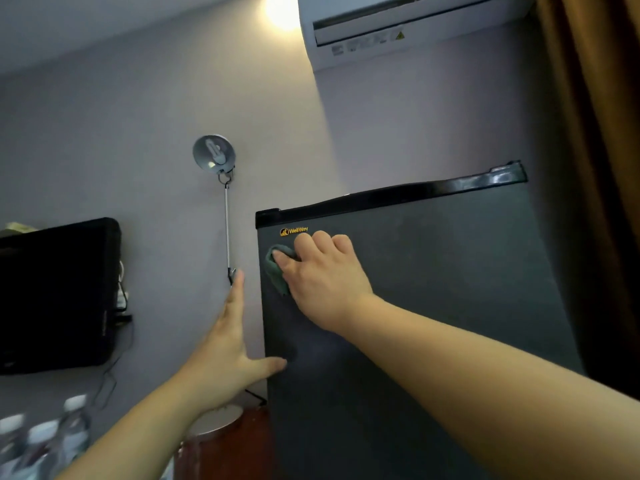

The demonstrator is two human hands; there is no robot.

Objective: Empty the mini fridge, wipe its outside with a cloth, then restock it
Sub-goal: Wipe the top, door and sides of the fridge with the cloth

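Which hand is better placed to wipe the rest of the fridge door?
Right. The right hand grips the green cloth against the mini fridge door just below the logo; the left hand, fingers straight, holds no cloth and only braces the door's left edge.

Mini fridge point(433, 306) door: matt dark grey, smooth; top trim point(398, 195) glossy black plastic. Cloth point(277, 271): soft grey-green fabric. Wall lamp point(214, 154): shiny metal shade. Water bottles point(41, 441): clear plastic.
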